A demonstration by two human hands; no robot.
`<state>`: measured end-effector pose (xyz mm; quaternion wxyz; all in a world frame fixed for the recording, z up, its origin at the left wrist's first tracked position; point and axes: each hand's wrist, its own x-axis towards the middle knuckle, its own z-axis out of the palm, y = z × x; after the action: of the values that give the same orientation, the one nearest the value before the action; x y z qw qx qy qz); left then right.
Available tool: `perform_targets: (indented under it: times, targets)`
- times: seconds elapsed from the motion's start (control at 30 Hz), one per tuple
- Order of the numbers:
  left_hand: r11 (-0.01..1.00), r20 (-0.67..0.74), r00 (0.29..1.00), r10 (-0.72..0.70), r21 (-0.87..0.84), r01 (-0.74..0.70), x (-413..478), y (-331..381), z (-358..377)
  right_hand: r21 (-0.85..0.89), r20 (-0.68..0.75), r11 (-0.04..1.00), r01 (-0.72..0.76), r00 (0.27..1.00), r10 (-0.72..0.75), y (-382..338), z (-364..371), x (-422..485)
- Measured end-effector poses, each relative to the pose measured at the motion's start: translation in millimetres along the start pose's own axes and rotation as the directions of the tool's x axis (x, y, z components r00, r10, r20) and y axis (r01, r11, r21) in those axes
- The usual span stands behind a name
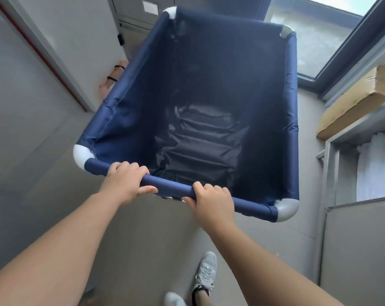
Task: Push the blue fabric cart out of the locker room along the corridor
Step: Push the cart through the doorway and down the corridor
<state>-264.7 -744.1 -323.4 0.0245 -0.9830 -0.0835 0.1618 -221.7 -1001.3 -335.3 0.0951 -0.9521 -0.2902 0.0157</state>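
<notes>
Left wall [21, 107] with red-edged door frame [39, 51] close beside cart. Left hand [123, 182] curled shut around near rail [171, 184] of blue fabric cart [209, 96], empty, filling narrow floor [143, 239] ahead; right hand [213, 199] wrapped on same rail. Shelf [352, 122] with cardboard [352, 102] at right. Advice: push evenly through both hands, steer cart centred between wall and shelf.

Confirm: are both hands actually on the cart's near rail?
Touching. The head view shows the left hand and right hand with fingers wrapped around the blue cart's near rail.
</notes>
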Motion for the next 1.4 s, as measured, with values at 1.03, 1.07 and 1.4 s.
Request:
perform_targets:
  times: [1.03,1.07,1.4]
  targets:
    - [0.935,0.024,0.938,-0.346,-0.080,0.346,-230,134,59,0.007,0.110,0.929,0.369,0.923,-0.368,47,-20,-157]
    - [0.927,0.026,0.932,-0.362,-0.090,0.363,-234,142,60,0.006,0.128,0.923,0.384,0.916,-0.381,52,-21,-157]
    - [0.870,0.053,0.890,-0.452,-0.196,0.453,-244,200,62,0.015,0.248,0.908,0.419,0.878,-0.409,87,-30,-134]
